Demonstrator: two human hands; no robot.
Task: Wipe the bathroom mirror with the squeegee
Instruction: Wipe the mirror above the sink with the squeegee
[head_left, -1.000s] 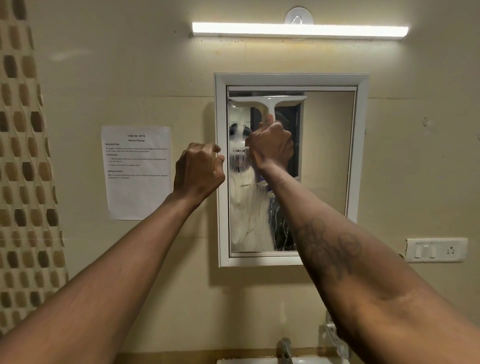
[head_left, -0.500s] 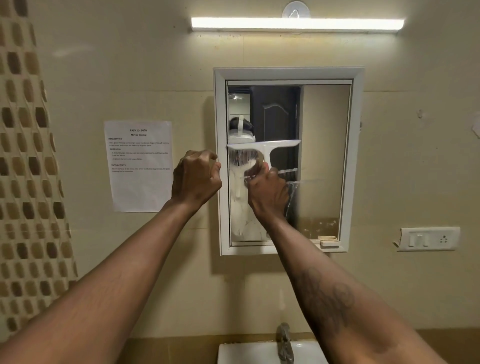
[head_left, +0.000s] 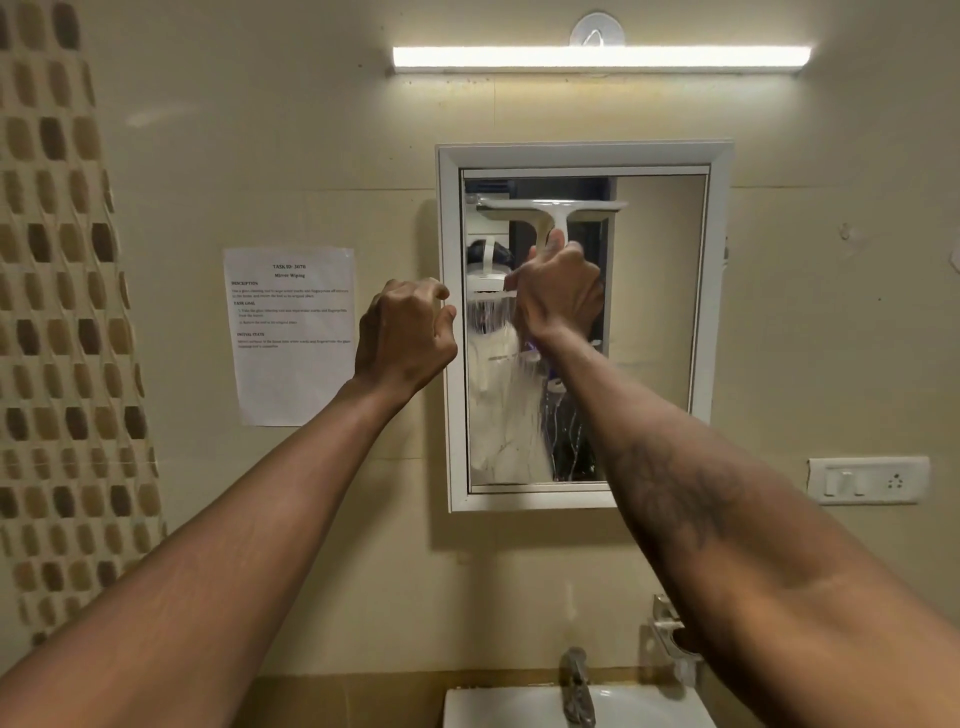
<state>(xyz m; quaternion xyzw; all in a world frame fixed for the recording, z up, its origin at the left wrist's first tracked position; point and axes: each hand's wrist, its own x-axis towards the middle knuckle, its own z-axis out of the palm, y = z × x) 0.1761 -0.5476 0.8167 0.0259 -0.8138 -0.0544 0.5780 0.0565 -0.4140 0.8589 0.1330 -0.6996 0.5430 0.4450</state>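
Squeegee's (head_left: 550, 205) back at the mirror's (head_left: 660, 312) top edge in the right hand's (head_left: 558, 296) grip, left hand (head_left: 405, 338) clenched empty: another pass likely.

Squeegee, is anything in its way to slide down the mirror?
Nothing visible blocks it. The right hand holds the squeegee high on the mirror; below the blade lie only water streaks. The left hand is curled at the frame, off the glass.

Bare arms (head_left: 234, 545), dark tattoo (head_left: 670, 483) on right forearm (head_left: 779, 561)
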